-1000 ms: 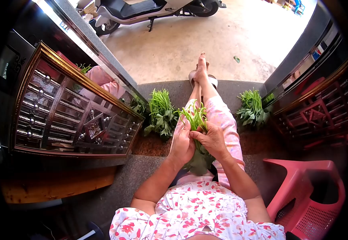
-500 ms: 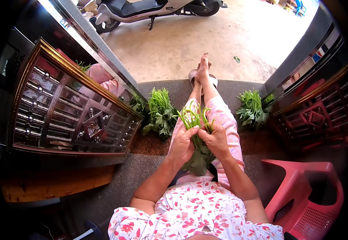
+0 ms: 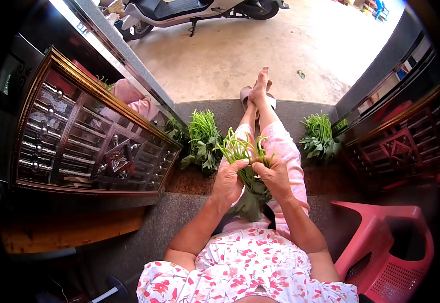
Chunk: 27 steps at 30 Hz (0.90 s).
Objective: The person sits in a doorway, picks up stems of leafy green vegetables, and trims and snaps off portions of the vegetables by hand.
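Observation:
A bunch of leafy greens [image 3: 253,199] lies over my lap, its pale green stems pointing away from me and its broad leaves toward my body. My left hand [image 3: 228,182] is closed round the left side of the stems, thumb on top. Close beside it, my right hand [image 3: 276,180] pinches some stems of the same bunch on the right, with a few curling out above the fingers. Both thumbs nearly meet over the middle of the bunch. Which stems each hand grips is partly hidden by the fingers.
A pile of greens [image 3: 203,139] rests on the step to the left, another pile [image 3: 320,135] to the right. Carved door panels [image 3: 93,146] flank both sides. A pink plastic chair [image 3: 386,247] stands at lower right. Outside are a parked scooter [image 3: 179,10] and a fallen leaf [image 3: 301,74].
The stems between my hands have shifted and spread slightly to the left. My left hand has moved a little left and my right hand slightly right. My feet have shifted slightly right.

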Available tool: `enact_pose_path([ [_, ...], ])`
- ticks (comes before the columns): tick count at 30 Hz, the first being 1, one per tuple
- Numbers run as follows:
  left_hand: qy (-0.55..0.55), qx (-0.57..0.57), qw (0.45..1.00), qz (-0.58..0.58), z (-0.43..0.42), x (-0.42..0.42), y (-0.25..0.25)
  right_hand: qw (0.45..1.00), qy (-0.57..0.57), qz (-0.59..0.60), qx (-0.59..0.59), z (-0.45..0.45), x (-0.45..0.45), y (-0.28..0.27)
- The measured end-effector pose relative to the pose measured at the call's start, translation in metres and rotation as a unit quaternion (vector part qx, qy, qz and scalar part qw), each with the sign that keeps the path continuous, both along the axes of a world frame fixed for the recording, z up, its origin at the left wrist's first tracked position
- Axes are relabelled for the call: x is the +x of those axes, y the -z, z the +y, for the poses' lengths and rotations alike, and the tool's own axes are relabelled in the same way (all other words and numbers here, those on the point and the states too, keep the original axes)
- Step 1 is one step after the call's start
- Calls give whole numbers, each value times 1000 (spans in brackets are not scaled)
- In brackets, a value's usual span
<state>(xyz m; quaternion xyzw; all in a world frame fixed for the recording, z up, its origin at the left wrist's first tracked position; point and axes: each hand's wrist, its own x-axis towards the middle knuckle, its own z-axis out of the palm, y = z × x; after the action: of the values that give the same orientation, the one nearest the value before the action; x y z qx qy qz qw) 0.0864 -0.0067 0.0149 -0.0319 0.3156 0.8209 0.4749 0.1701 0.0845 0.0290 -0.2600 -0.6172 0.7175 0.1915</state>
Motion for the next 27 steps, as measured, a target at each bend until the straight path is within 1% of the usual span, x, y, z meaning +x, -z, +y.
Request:
enact_pose_path([
  [2, -2, -17, 1000, 6, 0, 2, -3, 999, -35, 0, -23, 1, 1, 5],
  [7, -5, -57, 998, 7, 1, -2, 2, 1000, -13, 0, -4, 0, 2, 3],
  [9, -23, -59, 998, -30, -3, -8, 13, 1000, 0, -7, 10, 1, 3, 1],
  [11, -43, -65, 996, -43, -6, -15, 16, 998, 20, -7, -57, 4, 5, 0],
  [12, -62, -71, 994, -56, -7, -19, 16, 998, 19, -7, -58, 5, 5, -3],
  [14, -64, -69, 994, -58, -10, -25, 13, 991, 32, -12, -129, 6, 5, -10],
  [16, -58, -101, 993, 31, -11, -24, -3, 991, 22, -12, -129, 7, 5, -11],
  [17, -41, -94, 993, 53, -13, -25, -4, 990, 25, 2, -136, 7, 5, -10],
  [18, -40, -94, 993, 53, -13, -25, -4, 989, 28, 16, -144, 7, 5, -10],
  [19, -16, -99, 993, 64, -13, -24, -4, 989, 28, 16, -144, 6, 4, -9],
  [21, 19, -101, 991, 83, -13, -23, -3, 991, 42, 54, -114, 6, 1, -8],
  [24, 44, -106, 989, 96, -12, -18, -7, 994, 15, 37, -97, 9, 5, -6],
  [27, 77, -108, 986, 104, -12, -13, -12, 995, 25, 42, -82, 7, 4, -7],
])
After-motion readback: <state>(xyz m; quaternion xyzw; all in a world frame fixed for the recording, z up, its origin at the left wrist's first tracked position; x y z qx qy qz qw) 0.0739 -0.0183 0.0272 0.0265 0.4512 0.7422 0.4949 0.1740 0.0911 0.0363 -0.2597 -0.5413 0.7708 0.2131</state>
